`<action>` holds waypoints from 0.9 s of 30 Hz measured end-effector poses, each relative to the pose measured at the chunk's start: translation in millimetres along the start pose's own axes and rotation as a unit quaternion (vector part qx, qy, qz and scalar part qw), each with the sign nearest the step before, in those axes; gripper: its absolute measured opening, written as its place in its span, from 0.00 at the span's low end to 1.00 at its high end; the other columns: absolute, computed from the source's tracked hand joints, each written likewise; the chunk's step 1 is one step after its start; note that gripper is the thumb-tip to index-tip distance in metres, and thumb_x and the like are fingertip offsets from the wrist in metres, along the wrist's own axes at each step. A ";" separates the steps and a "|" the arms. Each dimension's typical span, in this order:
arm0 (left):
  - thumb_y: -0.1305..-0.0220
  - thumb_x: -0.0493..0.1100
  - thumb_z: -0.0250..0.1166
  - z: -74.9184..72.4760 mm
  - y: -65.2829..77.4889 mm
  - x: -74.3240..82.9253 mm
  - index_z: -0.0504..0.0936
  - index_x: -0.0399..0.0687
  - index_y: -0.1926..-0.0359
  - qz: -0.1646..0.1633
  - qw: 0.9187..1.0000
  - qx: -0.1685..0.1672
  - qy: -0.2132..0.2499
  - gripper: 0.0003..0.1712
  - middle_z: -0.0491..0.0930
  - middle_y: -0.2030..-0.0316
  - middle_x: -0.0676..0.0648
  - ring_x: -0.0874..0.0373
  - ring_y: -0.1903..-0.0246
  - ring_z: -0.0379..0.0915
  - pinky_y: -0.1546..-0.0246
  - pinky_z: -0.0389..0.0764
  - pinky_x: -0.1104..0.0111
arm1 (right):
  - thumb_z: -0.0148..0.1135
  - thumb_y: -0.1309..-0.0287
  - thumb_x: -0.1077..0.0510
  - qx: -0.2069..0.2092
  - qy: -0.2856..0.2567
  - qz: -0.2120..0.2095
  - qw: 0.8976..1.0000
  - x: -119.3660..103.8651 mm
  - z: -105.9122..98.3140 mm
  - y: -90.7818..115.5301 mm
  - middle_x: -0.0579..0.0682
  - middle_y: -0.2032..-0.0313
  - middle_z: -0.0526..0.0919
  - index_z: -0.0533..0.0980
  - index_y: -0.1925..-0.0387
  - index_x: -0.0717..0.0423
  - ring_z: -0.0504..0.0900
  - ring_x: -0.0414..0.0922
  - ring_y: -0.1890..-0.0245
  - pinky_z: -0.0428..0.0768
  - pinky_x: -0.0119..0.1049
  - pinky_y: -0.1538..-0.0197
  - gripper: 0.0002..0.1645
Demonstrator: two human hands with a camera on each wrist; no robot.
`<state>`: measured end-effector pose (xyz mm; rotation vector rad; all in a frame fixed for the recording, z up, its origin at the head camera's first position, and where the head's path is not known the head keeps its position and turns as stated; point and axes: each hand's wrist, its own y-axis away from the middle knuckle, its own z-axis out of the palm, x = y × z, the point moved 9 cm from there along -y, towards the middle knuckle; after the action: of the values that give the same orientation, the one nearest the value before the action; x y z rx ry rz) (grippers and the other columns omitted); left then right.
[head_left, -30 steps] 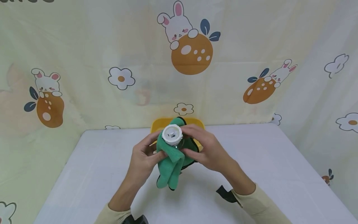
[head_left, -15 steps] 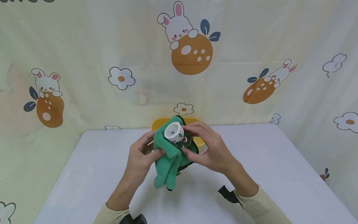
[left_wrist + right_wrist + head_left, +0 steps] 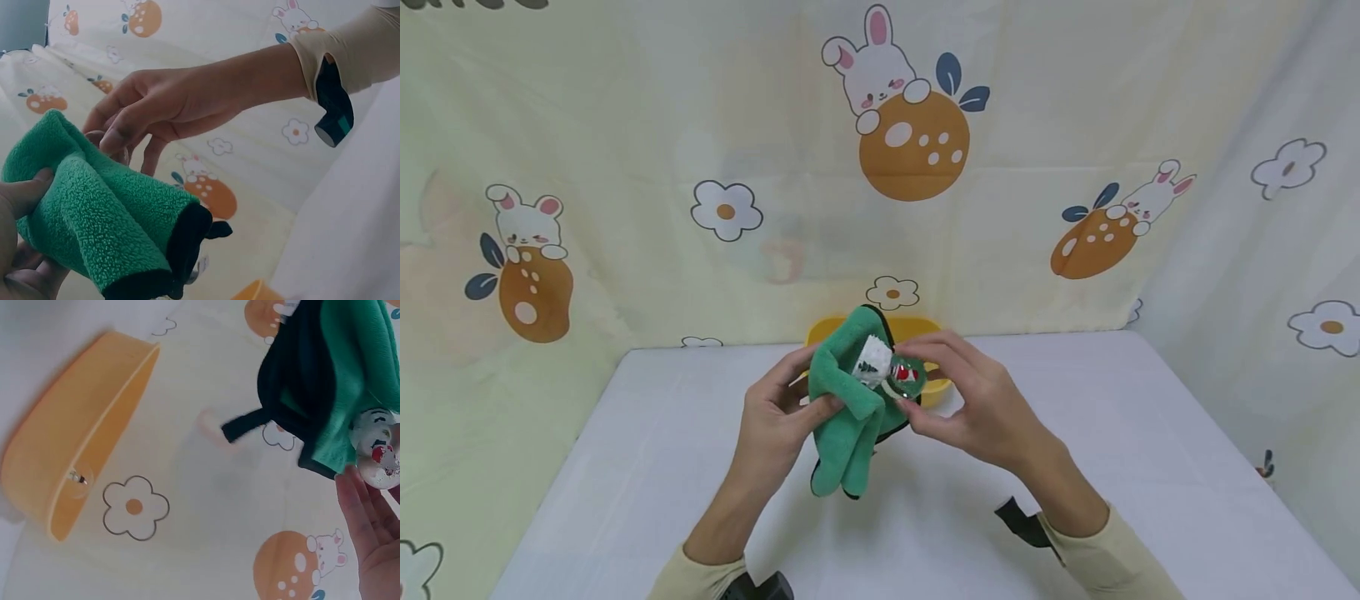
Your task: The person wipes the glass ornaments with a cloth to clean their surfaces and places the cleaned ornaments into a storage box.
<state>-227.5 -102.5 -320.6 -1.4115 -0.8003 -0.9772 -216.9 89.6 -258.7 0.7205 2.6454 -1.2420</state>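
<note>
A small snow globe with a white base and a red-and-white figure inside lies tilted against a green cloth edged in black. My right hand pinches the globe's clear end between thumb and fingers. On the other side, my left hand grips the folded cloth, thumb on top, and two of its corners hang down. In the left wrist view the cloth mostly covers the globe. The right wrist view shows the globe at the fingertips, beside the cloth.
Behind the hands, a yellow container stands at the table's back edge, partly hidden. A small clear round object shows inside it in the right wrist view. A curtain printed with rabbits hangs behind the white table.
The globe has tipped over, its white base turning from facing up to pointing left, so the clear end shows. My right hand has shifted slightly right. My left hand keeps hold of the cloth.
</note>
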 end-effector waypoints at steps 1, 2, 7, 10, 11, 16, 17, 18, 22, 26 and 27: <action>0.37 0.30 0.70 0.0 -0.3 0.6 0.76 0.47 0.34 0.002 1.000 0.001 -0.004 0.31 0.77 0.40 0.47 0.47 0.45 0.79 0.50 0.85 0.60 | 0.76 0.50 0.60 0.001 0.005 -0.005 1.000 -1.6 -1.4 -0.6 0.51 0.46 0.80 0.76 0.40 0.58 0.82 0.45 0.49 0.87 0.34 0.53 0.33; 0.38 0.30 0.70 0.0 -0.7 1.1 0.76 0.47 0.34 0.005 1.000 0.002 -0.008 0.31 0.77 0.40 0.47 0.47 0.45 0.79 0.50 0.85 0.60 | 0.75 0.49 0.59 0.000 0.010 -0.011 1.000 -3.4 -2.4 -1.4 0.51 0.46 0.80 0.76 0.40 0.58 0.83 0.45 0.50 0.87 0.34 0.54 0.33; 0.38 0.30 0.71 2.5 -1.8 -0.1 0.75 0.47 0.33 0.003 1.000 -0.006 -0.009 0.32 0.78 0.40 0.46 0.47 0.44 0.80 0.48 0.85 0.60 | 0.75 0.48 0.59 -0.015 0.046 -0.035 0.998 -11.9 -4.3 -4.4 0.51 0.47 0.79 0.76 0.40 0.58 0.83 0.43 0.53 0.87 0.34 0.52 0.33; 0.38 0.31 0.71 3.7 -1.7 -1.9 0.75 0.48 0.33 -0.004 1.000 -0.013 -0.007 0.32 0.78 0.41 0.47 0.47 0.44 0.79 0.48 0.85 0.60 | 0.76 0.49 0.58 -0.028 0.077 -0.041 0.996 -15.6 -4.5 -5.1 0.51 0.47 0.79 0.76 0.40 0.57 0.83 0.44 0.51 0.86 0.34 0.50 0.33; 0.38 0.31 0.71 4.0 -1.6 -2.2 0.75 0.48 0.33 -0.005 1.000 -0.015 -0.007 0.32 0.78 0.40 0.47 0.47 0.44 0.79 0.48 0.85 0.60 | 0.76 0.49 0.58 -0.032 0.085 -0.043 0.995 -16.8 -4.5 -5.2 0.52 0.47 0.79 0.77 0.40 0.57 0.82 0.44 0.50 0.86 0.34 0.49 0.33; 0.38 0.32 0.72 5.0 -1.4 -4.2 0.75 0.50 0.34 -0.010 1.000 -0.026 -0.011 0.32 0.78 0.40 0.48 0.47 0.43 0.78 0.48 0.85 0.60 | 0.77 0.50 0.58 -0.048 0.105 -0.051 0.992 -20.8 -4.9 -4.9 0.53 0.46 0.78 0.77 0.40 0.56 0.82 0.46 0.51 0.87 0.34 0.53 0.34; 0.38 0.32 0.72 5.5 -1.5 -4.5 0.75 0.50 0.34 -0.011 0.999 -0.029 -0.012 0.32 0.78 0.40 0.48 0.47 0.43 0.78 0.48 0.85 0.60 | 0.78 0.50 0.58 -0.051 0.109 -0.054 0.991 -21.5 -4.8 -4.9 0.53 0.45 0.78 0.78 0.40 0.56 0.81 0.46 0.51 0.87 0.33 0.54 0.34; 0.38 0.32 0.72 6.0 -1.7 -4.8 0.75 0.50 0.34 -0.011 0.999 -0.031 -0.015 0.32 0.78 0.40 0.48 0.47 0.43 0.78 0.48 0.85 0.61 | 0.79 0.51 0.59 -0.053 0.112 -0.057 0.991 -22.1 -4.4 -4.8 0.54 0.45 0.77 0.78 0.40 0.56 0.81 0.46 0.51 0.87 0.33 0.54 0.35; 0.38 0.32 0.72 8.5 -2.4 -6.6 0.75 0.50 0.33 -0.009 0.999 -0.040 -0.023 0.33 0.79 0.40 0.47 0.49 0.45 0.79 0.48 0.85 0.61 | 0.81 0.53 0.58 -0.057 0.119 -0.068 0.989 -24.0 -1.4 -4.8 0.54 0.46 0.79 0.78 0.40 0.56 0.82 0.46 0.51 0.87 0.33 0.55 0.37; 0.39 0.32 0.72 9.6 -2.4 -7.1 0.75 0.49 0.33 -0.002 0.998 -0.042 -0.035 0.33 0.80 0.43 0.46 0.50 0.48 0.80 0.50 0.86 0.61 | 0.80 0.50 0.57 -0.047 0.101 -0.065 0.992 -23.9 1.3 -5.9 0.53 0.48 0.80 0.77 0.37 0.57 0.83 0.45 0.55 0.87 0.31 0.57 0.37; 0.39 0.32 0.72 9.4 -2.3 -6.5 0.75 0.49 0.33 0.002 0.998 -0.041 -0.040 0.33 0.81 0.43 0.46 0.51 0.48 0.80 0.50 0.86 0.61 | 0.80 0.49 0.57 -0.042 0.092 -0.060 0.993 -23.6 1.6 -6.5 0.53 0.49 0.81 0.77 0.37 0.57 0.84 0.44 0.56 0.87 0.30 0.58 0.37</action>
<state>-231.3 -92.5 -325.3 -1.5307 -0.8249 -0.9648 -199.3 76.2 -247.8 0.7033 2.9114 -1.1327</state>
